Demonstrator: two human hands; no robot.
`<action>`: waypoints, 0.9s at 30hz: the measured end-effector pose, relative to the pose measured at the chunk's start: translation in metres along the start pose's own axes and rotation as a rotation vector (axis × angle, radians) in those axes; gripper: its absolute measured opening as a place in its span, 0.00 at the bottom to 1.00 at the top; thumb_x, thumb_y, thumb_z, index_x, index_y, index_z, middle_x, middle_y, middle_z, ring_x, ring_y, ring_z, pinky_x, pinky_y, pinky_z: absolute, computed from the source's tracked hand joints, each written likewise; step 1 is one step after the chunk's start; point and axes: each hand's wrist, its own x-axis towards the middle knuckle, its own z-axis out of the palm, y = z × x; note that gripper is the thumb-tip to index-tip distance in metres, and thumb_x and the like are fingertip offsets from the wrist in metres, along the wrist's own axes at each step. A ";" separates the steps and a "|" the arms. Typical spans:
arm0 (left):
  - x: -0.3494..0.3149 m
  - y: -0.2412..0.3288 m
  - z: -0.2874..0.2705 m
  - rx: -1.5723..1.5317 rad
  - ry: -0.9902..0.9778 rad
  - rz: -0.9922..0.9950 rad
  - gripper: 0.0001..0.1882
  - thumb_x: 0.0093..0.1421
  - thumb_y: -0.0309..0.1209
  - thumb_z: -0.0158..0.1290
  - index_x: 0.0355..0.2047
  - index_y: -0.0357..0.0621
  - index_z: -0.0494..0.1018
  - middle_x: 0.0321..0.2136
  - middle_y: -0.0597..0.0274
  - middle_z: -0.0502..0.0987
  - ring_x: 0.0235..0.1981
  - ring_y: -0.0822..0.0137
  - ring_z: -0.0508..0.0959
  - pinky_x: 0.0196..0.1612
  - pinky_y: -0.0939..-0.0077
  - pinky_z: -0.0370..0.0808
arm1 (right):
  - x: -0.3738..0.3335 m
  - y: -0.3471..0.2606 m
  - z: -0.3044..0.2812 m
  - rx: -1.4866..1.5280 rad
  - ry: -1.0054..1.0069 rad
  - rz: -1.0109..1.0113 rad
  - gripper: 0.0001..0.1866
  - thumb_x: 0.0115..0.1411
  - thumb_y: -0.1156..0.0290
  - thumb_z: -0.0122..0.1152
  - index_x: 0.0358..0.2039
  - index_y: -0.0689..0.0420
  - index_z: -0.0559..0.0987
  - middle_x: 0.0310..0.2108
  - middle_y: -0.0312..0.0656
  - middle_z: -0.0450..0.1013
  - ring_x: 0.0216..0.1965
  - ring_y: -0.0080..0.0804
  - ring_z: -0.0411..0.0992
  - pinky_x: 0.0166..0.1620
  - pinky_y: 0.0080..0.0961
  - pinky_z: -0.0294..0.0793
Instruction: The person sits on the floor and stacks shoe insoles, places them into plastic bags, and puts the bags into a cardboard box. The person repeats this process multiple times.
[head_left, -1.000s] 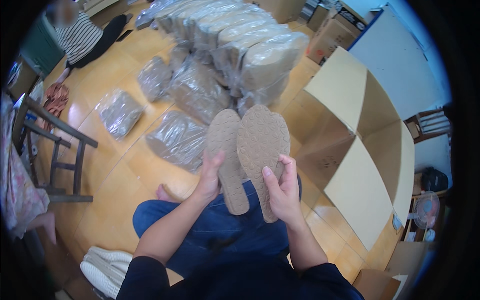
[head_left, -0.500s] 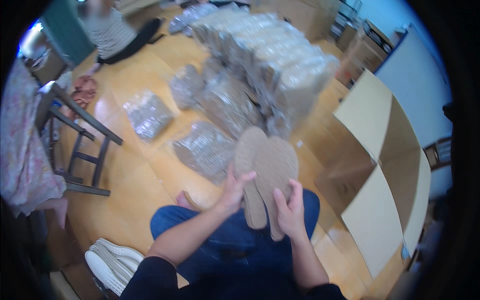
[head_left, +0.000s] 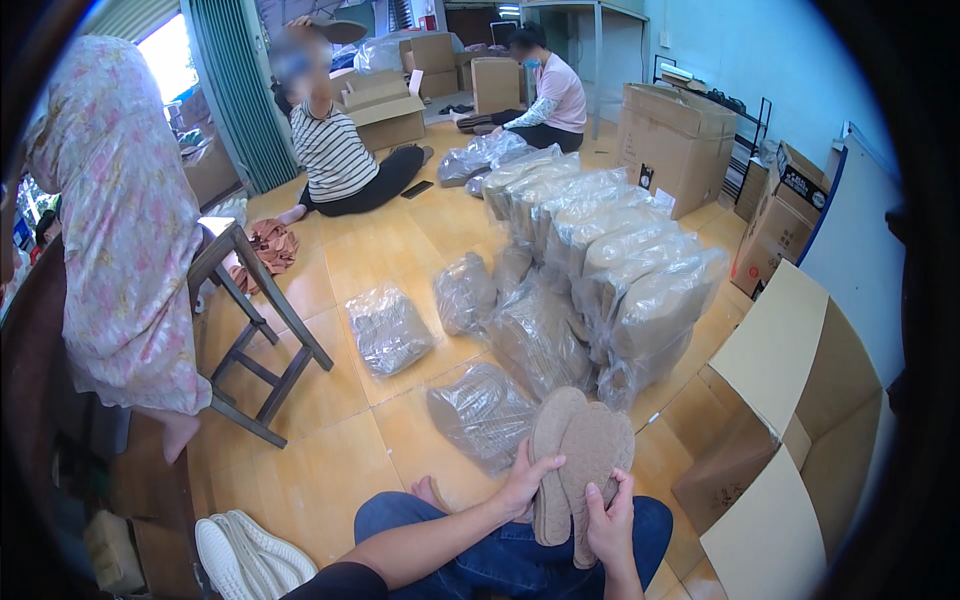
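Note:
I hold brown, felt-like shoe insoles in front of my lap, side by side with their wide ends pointing away from me. My left hand [head_left: 522, 482] is closed on the left insoles [head_left: 555, 425], thumb on top; the thick edge suggests more than one layer. My right hand [head_left: 612, 515] grips the right insoles [head_left: 600, 440] low on their right side, thumb on the face. The two groups overlap slightly. Just beyond them on the tiled floor lies a clear plastic bag of insoles [head_left: 480, 410].
A long row of bagged insoles [head_left: 610, 240] stands ahead. At right is an open carton [head_left: 740, 480]. White shoe soles [head_left: 250, 560] lie at lower left, near a wooden stool [head_left: 270, 350] and a person in a floral garment [head_left: 125, 230]. Two other people sit on the floor farther back.
My view has lifted, bringing more of the room and the seated people into sight. Both hands still hold the insoles, which now appear lower and farther right.

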 end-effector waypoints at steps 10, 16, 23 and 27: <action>0.002 -0.001 -0.004 -0.045 -0.064 0.054 0.40 0.55 0.29 0.59 0.63 0.39 0.48 0.56 0.50 0.62 0.58 0.60 0.65 0.60 0.64 0.64 | -0.007 0.003 0.014 0.209 0.053 0.088 0.18 0.64 0.73 0.55 0.51 0.63 0.63 0.44 0.46 0.71 0.45 0.27 0.70 0.49 0.25 0.69; 0.001 0.001 -0.004 -0.042 -0.084 0.083 0.43 0.54 0.26 0.57 0.64 0.41 0.45 0.58 0.51 0.59 0.60 0.60 0.61 0.63 0.65 0.59 | -0.008 0.005 0.017 0.266 0.093 0.082 0.18 0.65 0.73 0.54 0.52 0.63 0.62 0.48 0.46 0.67 0.49 0.28 0.66 0.54 0.25 0.65; -0.009 -0.001 0.003 -0.006 -0.066 0.125 0.43 0.53 0.23 0.56 0.65 0.43 0.44 0.58 0.52 0.59 0.60 0.60 0.60 0.63 0.66 0.59 | -0.015 0.001 0.012 0.175 0.111 0.099 0.19 0.65 0.72 0.53 0.53 0.64 0.62 0.48 0.47 0.67 0.50 0.28 0.65 0.55 0.26 0.64; -0.009 0.000 0.006 -0.035 -0.010 0.087 0.41 0.53 0.22 0.56 0.63 0.43 0.46 0.57 0.52 0.59 0.60 0.59 0.61 0.61 0.63 0.62 | -0.013 -0.003 0.012 0.086 0.101 0.054 0.21 0.65 0.71 0.54 0.54 0.65 0.61 0.48 0.48 0.68 0.50 0.29 0.66 0.55 0.26 0.65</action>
